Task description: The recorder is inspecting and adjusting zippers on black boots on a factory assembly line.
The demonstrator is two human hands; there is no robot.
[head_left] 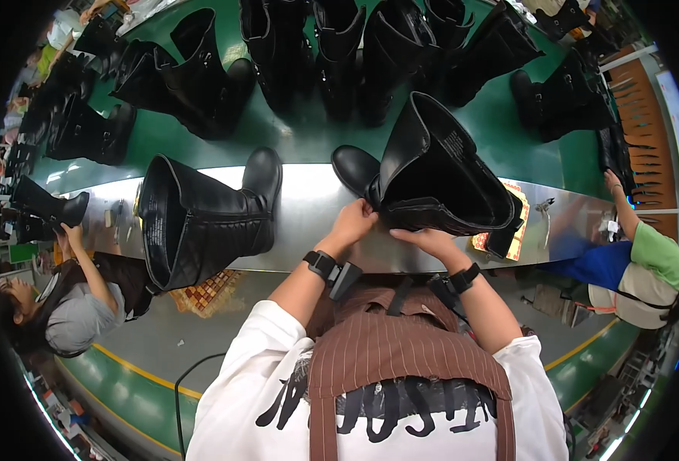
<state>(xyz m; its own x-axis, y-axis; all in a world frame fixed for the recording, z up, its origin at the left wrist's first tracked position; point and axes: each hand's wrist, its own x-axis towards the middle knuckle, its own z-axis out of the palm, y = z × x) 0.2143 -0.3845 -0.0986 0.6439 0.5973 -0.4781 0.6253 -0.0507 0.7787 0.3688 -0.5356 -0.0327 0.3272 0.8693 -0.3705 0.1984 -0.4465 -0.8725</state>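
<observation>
A tall black boot point(401, 165) stands tilted on the metal table edge in front of me, its wide opening toward me and its toe to the far left. My left hand point(355, 224) is closed in a pinch at the boot's ankle, by what looks like the strap; the exact spot is partly covered by the fingertips. My right hand point(428, 241) grips the near side of the shaft from below, thumb along it, other fingers partly hidden. To the left, a second black boot point(213, 219) lies on its side, its quilted shaft opening leftward and untouched by my hands.
Several black boots point(201, 81) stand along the far side of the green tabletop point(301, 146). Right of my boot lies a patterned yellow-and-red piece point(513, 238). A person at left holds a boot point(55, 207); another person's hand point(613, 181) reaches in at right.
</observation>
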